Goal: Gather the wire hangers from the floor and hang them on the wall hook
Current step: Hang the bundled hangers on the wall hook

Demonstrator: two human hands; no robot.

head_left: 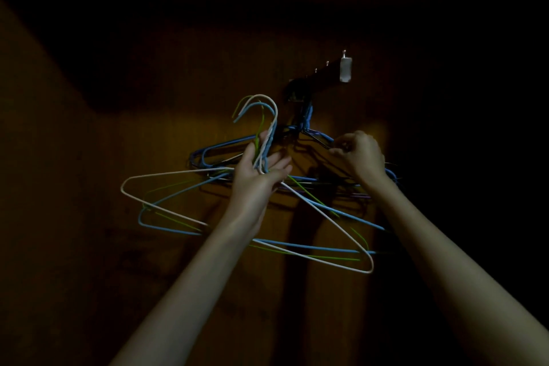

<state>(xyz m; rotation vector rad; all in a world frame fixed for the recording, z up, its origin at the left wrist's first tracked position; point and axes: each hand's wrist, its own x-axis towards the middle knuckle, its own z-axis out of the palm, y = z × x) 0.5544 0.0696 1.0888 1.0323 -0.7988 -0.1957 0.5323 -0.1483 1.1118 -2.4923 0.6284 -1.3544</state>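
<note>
Left hand grips three hangers — white, blue, green

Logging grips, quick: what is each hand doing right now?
Left hand: holds the necks of a white, blue and green hanger bunch.
Right hand: fingers curled, pinching the hung hangers below the wall hook.

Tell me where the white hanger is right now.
Head view, centre-left: the white hanger is in the left hand, bundled with blue and green ones, below-left of the wall hook rack.
</note>
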